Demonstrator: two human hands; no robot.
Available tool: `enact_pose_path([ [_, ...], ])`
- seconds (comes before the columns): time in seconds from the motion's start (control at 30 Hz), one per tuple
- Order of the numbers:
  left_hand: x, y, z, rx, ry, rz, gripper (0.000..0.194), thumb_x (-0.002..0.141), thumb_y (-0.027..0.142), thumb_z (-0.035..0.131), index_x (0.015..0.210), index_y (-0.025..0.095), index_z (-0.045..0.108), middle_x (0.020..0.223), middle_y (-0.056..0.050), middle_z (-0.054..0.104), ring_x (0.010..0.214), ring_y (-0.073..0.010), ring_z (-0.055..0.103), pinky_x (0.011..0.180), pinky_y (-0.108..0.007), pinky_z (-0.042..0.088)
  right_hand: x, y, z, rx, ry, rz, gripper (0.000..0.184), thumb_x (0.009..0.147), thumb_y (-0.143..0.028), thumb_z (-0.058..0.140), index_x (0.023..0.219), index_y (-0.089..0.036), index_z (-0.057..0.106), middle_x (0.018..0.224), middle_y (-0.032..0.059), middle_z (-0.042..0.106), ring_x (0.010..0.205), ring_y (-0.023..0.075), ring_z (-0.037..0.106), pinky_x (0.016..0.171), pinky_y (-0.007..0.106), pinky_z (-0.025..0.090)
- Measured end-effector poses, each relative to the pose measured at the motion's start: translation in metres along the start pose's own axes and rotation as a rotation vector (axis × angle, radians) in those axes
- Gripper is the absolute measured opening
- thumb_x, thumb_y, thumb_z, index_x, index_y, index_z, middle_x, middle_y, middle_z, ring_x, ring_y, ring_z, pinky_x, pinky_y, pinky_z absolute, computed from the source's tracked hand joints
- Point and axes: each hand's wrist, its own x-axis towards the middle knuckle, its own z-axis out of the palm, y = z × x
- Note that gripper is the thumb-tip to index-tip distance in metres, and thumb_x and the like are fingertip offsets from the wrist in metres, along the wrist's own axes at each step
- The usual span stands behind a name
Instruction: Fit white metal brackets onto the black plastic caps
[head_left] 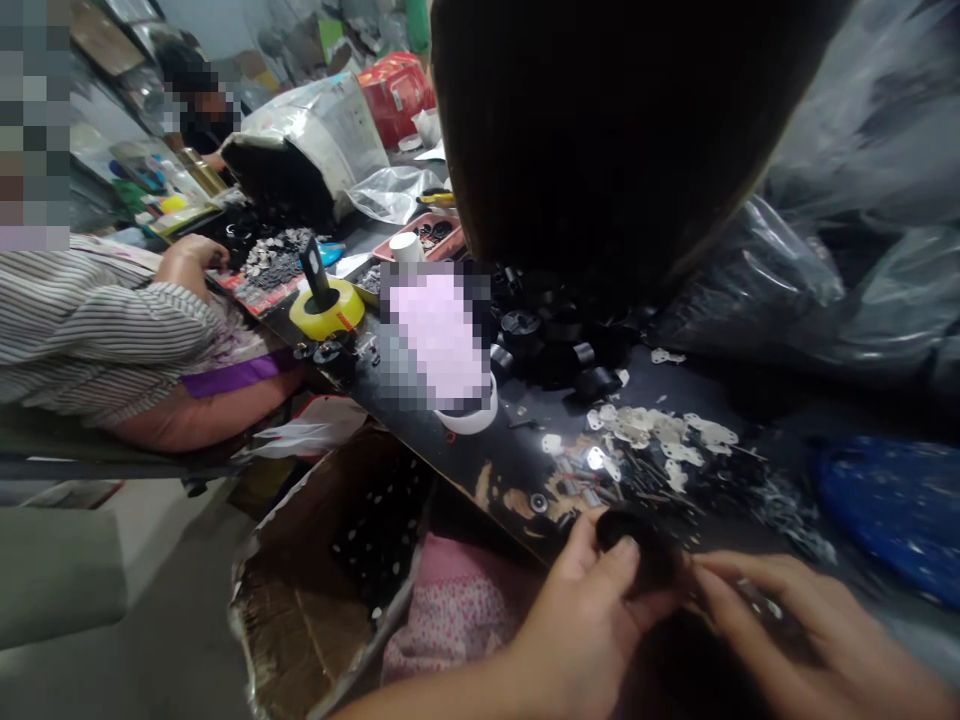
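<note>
Pinching a round black part (pixel 637 545) (matte), both hands.

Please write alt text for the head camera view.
Two bare hands, left hand and right hand, hold a small black round part at a dark workbench scattered with metal plates.

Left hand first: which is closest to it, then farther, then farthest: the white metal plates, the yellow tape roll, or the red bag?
1. White metal plates, just beyond the left hand.
2. Yellow tape roll, mid-table, leftward.
3. Red bag, at the far end.
</note>
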Motion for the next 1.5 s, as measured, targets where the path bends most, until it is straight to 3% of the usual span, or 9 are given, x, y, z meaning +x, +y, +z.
enact_pose_path([
  [0.2,-0.005,0.008,0.0,0.193,0.024,0.008,0.019,0.089,0.02,0.059,0.108,0.023,0.062,0.104,-0.001,0.07,0.098,-0.0133,0.065,0.093,-0.028,0.049,0.014,-0.036,-0.021,0.06,-0.025,-0.117,0.007,0.086,-0.023,0.058,0.08,-0.025,0.061,0.072,-0.003,0.067,0.066,0.0148,0.059,0.063,0.029,0.042],
  [0.33,-0.003,0.008,-0.004,0.344,-0.004,-0.081,0.027,0.086,0.022,0.063,0.112,0.028,0.062,0.115,0.0,0.067,0.108,-0.015,0.062,0.093,-0.025,0.048,0.018,-0.042,-0.023,0.117,-0.016,-0.134,0.009,0.084,-0.012,0.059,0.084,-0.021,0.06,0.075,-0.0026,0.067,0.068,0.0134,0.059,0.07,0.033,0.037],
  [0.57,-0.006,0.005,-0.003,0.457,-0.063,-0.109,0.022,0.084,0.026,0.065,0.106,0.027,0.064,0.11,-0.001,0.069,0.106,-0.0161,0.062,0.094,-0.026,0.048,0.016,-0.04,-0.024,0.037,-0.013,-0.199,0.01,0.084,-0.009,0.059,0.084,-0.019,0.063,0.071,-0.0018,0.066,0.064,0.0128,0.056,0.069,0.035,0.03],
  [0.8,-0.001,0.015,-0.008,0.675,-0.097,-0.156,0.019,0.083,0.024,0.066,0.102,0.025,0.064,0.104,0.0,0.072,0.103,-0.015,0.063,0.089,-0.023,0.048,0.014,-0.043,-0.023,-0.006,-0.137,-0.184,0.014,0.085,-0.01,0.053,0.077,-0.017,0.063,0.068,-0.0004,0.062,0.06,0.0128,0.051,0.067,0.034,0.027],
  [0.9,0.001,0.017,-0.013,0.613,-0.068,-0.188,0.022,0.08,0.027,0.07,0.101,0.024,0.066,0.104,-0.001,0.072,0.102,-0.0169,0.064,0.089,-0.026,0.05,0.016,-0.042,-0.024,-0.02,-0.21,-0.139,0.014,0.087,-0.013,0.053,0.081,-0.018,0.065,0.071,-0.0004,0.064,0.063,0.0136,0.054,0.069,0.033,0.027],
  [1.0,0.002,0.016,-0.014,0.54,0.05,-0.133,0.024,0.078,0.03,0.071,0.1,0.024,0.066,0.106,-0.001,0.071,0.103,-0.0185,0.064,0.089,-0.028,0.051,0.03,-0.037,-0.028,-0.079,-0.255,-0.099,0.014,0.09,-0.018,0.053,0.091,-0.021,0.066,0.079,-0.0011,0.068,0.071,0.0142,0.059,0.07,0.032,0.026],
  [1.2,0.0,0.014,-0.006,0.411,0.163,-0.063,0.032,0.085,0.029,0.063,0.116,0.025,0.061,0.125,-0.003,0.065,0.111,-0.0221,0.062,0.102,-0.037,0.045,0.072,-0.013,-0.017,-0.481,-0.221,-0.043,0.014,0.088,-0.019,0.052,0.086,-0.019,0.066,0.085,0.0045,0.069,0.072,0.0193,0.059,0.071,0.036,0.026],
  [1.4,0.003,0.015,-0.005,0.314,0.125,-0.012,0.029,0.09,0.029,0.057,0.118,0.023,0.059,0.127,-0.005,0.063,0.117,-0.023,0.058,0.105,-0.039,0.042,0.074,-0.016,-0.015,-0.433,-0.233,-0.058,0.01,0.086,-0.018,0.053,0.081,-0.017,0.063,0.083,0.0041,0.066,0.072,0.0185,0.058,0.072,0.035,0.03],
  [1.5,0.003,0.017,-0.003,0.254,0.13,-0.002,0.027,0.09,0.029,0.056,0.117,0.021,0.059,0.124,-0.007,0.065,0.114,-0.0226,0.06,0.103,-0.038,0.044,0.061,-0.029,-0.023,-0.207,-0.333,-0.071,0.007,0.085,-0.019,0.057,0.079,-0.019,0.06,0.078,-0.0006,0.065,0.071,0.0152,0.058,0.071,0.031,0.033],
])
